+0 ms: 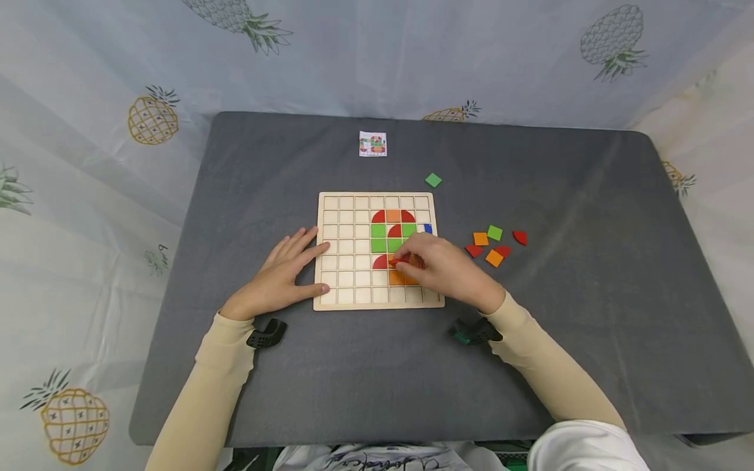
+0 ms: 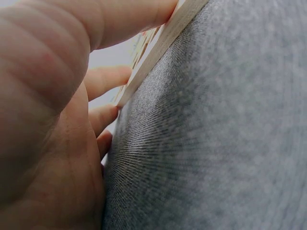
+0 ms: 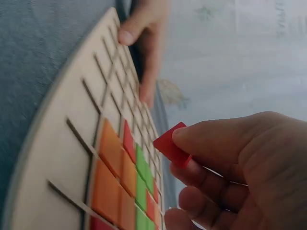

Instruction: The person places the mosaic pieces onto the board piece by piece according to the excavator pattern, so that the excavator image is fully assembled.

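Note:
A square wooden grid board (image 1: 345,265) lies on the table, with red (image 1: 379,218), orange (image 1: 393,216) and green (image 1: 378,245) tiles set in its right half. My left hand (image 1: 273,278) touches the board's left edge, thumb and fingers extended and spread. Over the lower right part of the board, my right hand (image 1: 444,268) pinches a red tile (image 3: 167,146) between thumb and fingers. In the right wrist view that tile is held above the board's surface, apart from it. Some tiles beneath the right hand are hidden in the head view.
Right of the board lie loose red (image 1: 520,237), orange (image 1: 480,239) and green (image 1: 495,232) tiles. One green tile (image 1: 433,180) lies beyond the board's far right corner. A small patterned card (image 1: 373,144) sits near the far table edge. A blue piece (image 1: 428,228) shows at the board's right side.

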Tool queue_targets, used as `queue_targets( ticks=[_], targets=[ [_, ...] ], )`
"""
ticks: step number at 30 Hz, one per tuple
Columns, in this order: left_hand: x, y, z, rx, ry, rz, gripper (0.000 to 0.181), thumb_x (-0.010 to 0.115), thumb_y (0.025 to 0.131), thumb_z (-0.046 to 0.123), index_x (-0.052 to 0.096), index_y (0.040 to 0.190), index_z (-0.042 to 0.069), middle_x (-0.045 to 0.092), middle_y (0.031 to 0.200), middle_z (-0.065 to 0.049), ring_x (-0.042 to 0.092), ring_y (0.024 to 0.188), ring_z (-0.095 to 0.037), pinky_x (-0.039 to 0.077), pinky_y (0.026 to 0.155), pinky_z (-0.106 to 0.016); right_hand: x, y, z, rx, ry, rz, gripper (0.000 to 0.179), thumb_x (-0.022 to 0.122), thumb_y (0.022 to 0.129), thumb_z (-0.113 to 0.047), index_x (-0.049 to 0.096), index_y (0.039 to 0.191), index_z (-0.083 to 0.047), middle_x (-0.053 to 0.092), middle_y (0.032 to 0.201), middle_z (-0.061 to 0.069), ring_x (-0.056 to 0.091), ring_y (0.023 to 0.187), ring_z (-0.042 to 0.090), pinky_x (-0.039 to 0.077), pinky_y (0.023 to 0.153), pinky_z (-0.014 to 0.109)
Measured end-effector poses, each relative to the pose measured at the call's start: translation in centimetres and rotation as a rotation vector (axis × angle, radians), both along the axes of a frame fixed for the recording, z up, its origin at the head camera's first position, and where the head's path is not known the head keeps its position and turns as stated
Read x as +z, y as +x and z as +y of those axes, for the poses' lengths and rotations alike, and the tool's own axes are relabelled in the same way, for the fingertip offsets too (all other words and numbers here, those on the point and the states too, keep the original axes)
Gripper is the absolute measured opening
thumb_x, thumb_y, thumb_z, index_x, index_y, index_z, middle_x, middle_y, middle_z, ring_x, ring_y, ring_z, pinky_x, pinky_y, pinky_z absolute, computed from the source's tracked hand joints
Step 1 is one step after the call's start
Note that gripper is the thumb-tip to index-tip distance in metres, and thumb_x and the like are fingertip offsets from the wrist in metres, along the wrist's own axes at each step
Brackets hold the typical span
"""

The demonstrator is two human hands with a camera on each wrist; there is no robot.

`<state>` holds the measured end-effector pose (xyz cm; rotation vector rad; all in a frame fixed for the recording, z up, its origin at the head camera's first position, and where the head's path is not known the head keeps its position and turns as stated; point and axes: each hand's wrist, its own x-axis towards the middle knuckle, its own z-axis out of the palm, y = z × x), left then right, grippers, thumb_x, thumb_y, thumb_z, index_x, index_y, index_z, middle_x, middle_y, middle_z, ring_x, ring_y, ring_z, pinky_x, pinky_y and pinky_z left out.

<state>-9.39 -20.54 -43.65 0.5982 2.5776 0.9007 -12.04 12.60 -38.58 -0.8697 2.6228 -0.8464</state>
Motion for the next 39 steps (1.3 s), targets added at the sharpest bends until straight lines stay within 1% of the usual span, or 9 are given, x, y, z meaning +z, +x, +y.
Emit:
queue_targets(
  ticks=[5,10,12,14,19,24,28,35,39],
  targets=[
    [-0.1,-0.1,0.1,0.004,0.002,-0.002,0.084,0.072,0.092,0.044,0.030,0.161,0.022,0.005,0.173,-0.001,-0.001,0.161,-0.028,-0.001,0.129,-0.052,-1.0,0.6,-1.7,0.045,0.076,0.039,0.012,0.076,0.092,-0.022,0.072,0.102,-0.016,0.066,0.089,-0.004,0.054,0.080,0.011,0.050,0.065,0.024],
    [-0.1,-0.1,0.1,0.011,0.002,0.007,0.083,0.073,0.092,0.043,0.031,0.161,0.021,0.006,0.173,-0.002,0.000,0.161,-0.029,-0.001,0.129,-0.053,-1.8,1.2,-2.7,0.098,0.145,0.141,0.009,0.073,0.093,-0.022,0.071,0.100,-0.017,0.065,0.091,-0.004,0.055,0.081,0.009,0.050,0.063,0.022],
    [0.0,-0.1,0.0,0.012,0.003,0.005,0.083,0.073,0.092,0.042,0.032,0.161,0.021,0.006,0.173,-0.003,0.000,0.161,-0.030,-0.001,0.129,-0.053,-1.9,1.3,-3.1,0.117,0.153,0.165,0.008,0.071,0.093,-0.021,0.070,0.100,-0.016,0.065,0.092,-0.004,0.055,0.080,0.010,0.049,0.063,0.022],
    [0.1,-0.1,0.1,0.013,0.001,0.002,0.083,0.073,0.092,0.042,0.032,0.161,0.021,0.006,0.173,-0.003,0.000,0.161,-0.029,-0.001,0.129,-0.052,-1.9,1.3,-3.5,0.132,0.152,0.160,0.006,0.071,0.093,-0.020,0.070,0.098,-0.017,0.064,0.091,-0.005,0.054,0.079,0.010,0.049,0.064,0.022],
    [0.1,-0.1,0.1,0.014,0.001,-0.009,0.084,0.073,0.092,0.043,0.031,0.161,0.022,0.006,0.173,-0.002,0.000,0.161,-0.029,-0.001,0.129,-0.052,-2.1,1.3,-4.0,0.156,0.149,0.101,0.006,0.074,0.093,-0.019,0.070,0.098,-0.018,0.062,0.090,-0.005,0.053,0.079,0.010,0.049,0.068,0.023],
    [0.1,-0.1,0.2,0.009,0.003,-0.004,0.084,0.073,0.092,0.041,0.030,0.161,0.022,0.005,0.173,-0.001,-0.001,0.161,-0.029,-0.001,0.129,-0.053,-2.1,1.3,-3.8,0.195,0.164,0.053,0.015,0.076,0.092,-0.022,0.071,0.105,-0.016,0.062,0.097,-0.003,0.053,0.086,0.011,0.052,0.073,0.023],
    [0.1,-0.2,0.2,0.007,0.002,-0.005,0.084,0.073,0.092,0.041,0.030,0.161,0.021,0.005,0.173,-0.001,-0.001,0.161,-0.029,-0.001,0.129,-0.053,-2.0,1.4,-3.5,0.207,0.176,0.027,0.025,0.078,0.090,-0.026,0.070,0.111,-0.016,0.063,0.101,-0.003,0.053,0.089,0.012,0.052,0.073,0.023],
    [0.1,-0.1,0.2,0.014,0.002,-0.014,0.084,0.073,0.092,0.042,0.031,0.161,0.021,0.005,0.173,-0.003,-0.001,0.161,-0.029,-0.001,0.129,-0.053,-2.1,1.1,-3.3,0.146,0.172,0.063,0.026,0.078,0.090,-0.027,0.071,0.113,-0.016,0.068,0.106,-0.003,0.056,0.092,0.013,0.055,0.077,0.027],
    [0.1,-0.1,0.2,0.017,0.008,-0.013,0.084,0.074,0.092,0.042,0.031,0.161,0.021,0.006,0.173,-0.003,-0.001,0.161,-0.029,-0.002,0.129,-0.052,-2.2,1.0,-3.3,0.138,0.169,0.081,0.026,0.077,0.092,-0.029,0.072,0.114,-0.015,0.069,0.108,-0.002,0.057,0.092,0.014,0.055,0.076,0.028]
  ],
)
